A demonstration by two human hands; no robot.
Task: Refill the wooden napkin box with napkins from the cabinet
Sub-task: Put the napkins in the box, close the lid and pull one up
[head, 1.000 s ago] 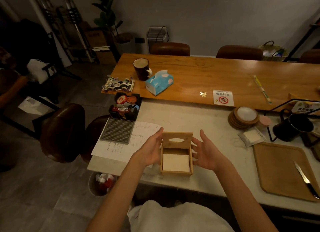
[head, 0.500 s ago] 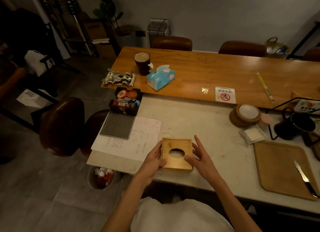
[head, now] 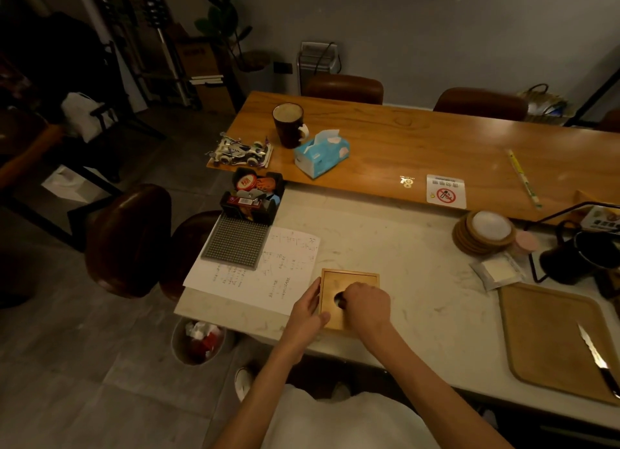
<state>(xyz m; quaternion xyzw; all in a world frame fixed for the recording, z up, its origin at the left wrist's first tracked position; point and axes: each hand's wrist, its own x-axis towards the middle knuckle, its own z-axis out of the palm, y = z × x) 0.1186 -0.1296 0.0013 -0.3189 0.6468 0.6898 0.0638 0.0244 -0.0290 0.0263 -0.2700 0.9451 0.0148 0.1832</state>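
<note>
The wooden napkin box [head: 335, 281] stands with its lid down on the white marble counter [head: 412, 281], near the front edge. My left hand [head: 303, 312] holds its left side, fingers along the wall and thumb on the lid's front corner. On top of the lid lies my right hand [head: 367, 306], its fingers curled down into the oval opening [head: 338, 299]. Whatever the fingertips touch inside is hidden. No napkin shows through the opening.
A written paper sheet [head: 271, 274] and a grey studded plate [head: 235, 244] lie left of the box. To the right are a small white packet [head: 496, 269], stacked coasters [head: 483, 230], a black pot [head: 583, 254], and a wooden tray [head: 550, 334] with a knife [head: 597, 358]. A bin [head: 198, 341] stands below.
The lid went from standing open with white napkins showing to lying flat. My right hand then moved from the box's right side onto the lid, fingers in the opening.
</note>
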